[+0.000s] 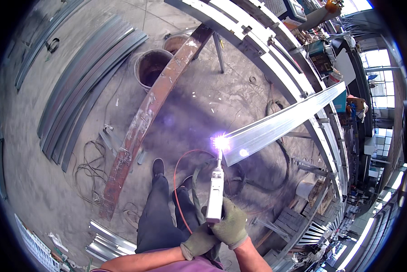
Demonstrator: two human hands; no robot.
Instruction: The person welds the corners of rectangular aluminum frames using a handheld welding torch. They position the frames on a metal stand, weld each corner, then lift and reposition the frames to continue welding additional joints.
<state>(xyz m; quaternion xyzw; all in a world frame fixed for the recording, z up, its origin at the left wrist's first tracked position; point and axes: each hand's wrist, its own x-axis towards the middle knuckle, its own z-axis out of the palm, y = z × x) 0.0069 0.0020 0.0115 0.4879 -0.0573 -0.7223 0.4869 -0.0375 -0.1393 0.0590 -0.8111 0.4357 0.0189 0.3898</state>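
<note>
A white handheld laser welding torch (pixel 215 195) points away from me, its thin nozzle reaching a bright violet-white flare. The flare sits at the near left corner of a long silvery metal profile (pixel 276 123). My right hand (pixel 230 223), in a green work glove, is wrapped round the torch's rear end. Pressed against it from the left, my left hand (pixel 199 240), gloved the same way, is closed at the torch's base; its fingers are partly hidden. An orange-red hose (pixel 176 188) and a dark cable loop beside the torch.
The profile's far part rests on a long pale steel frame (pixel 319 131). A rusty beam (pixel 142 120) stands at left, with a bucket (pixel 150 68) behind it. Dark metal strips (pixel 83 86) lie stacked on the floor. Cables (pixel 91 172) coil near the beam; shiny profiles (pixel 108 242) lie lower left.
</note>
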